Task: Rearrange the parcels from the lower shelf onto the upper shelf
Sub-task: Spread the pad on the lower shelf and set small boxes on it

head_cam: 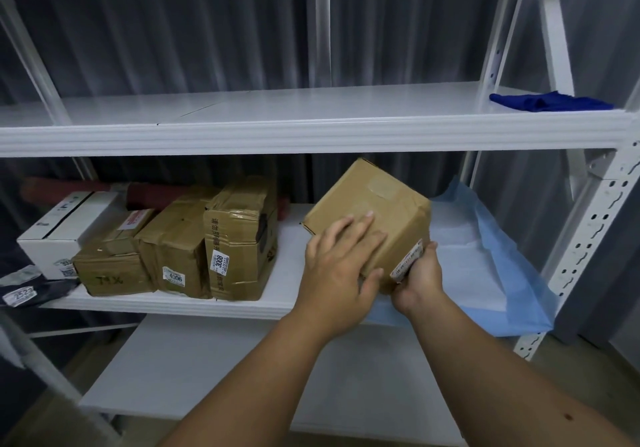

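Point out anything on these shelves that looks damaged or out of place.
The tall taped parcel on the lower shelf is crumpled, its side dented. A blue cloth lies bunched on the upper shelf's right end, not a parcel. The held box is simply tilted.

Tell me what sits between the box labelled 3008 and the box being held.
Nothing: the head view shows only bare white lower shelf between the 3008 box and the tilted cardboard box gripped by the left hand and right hand.
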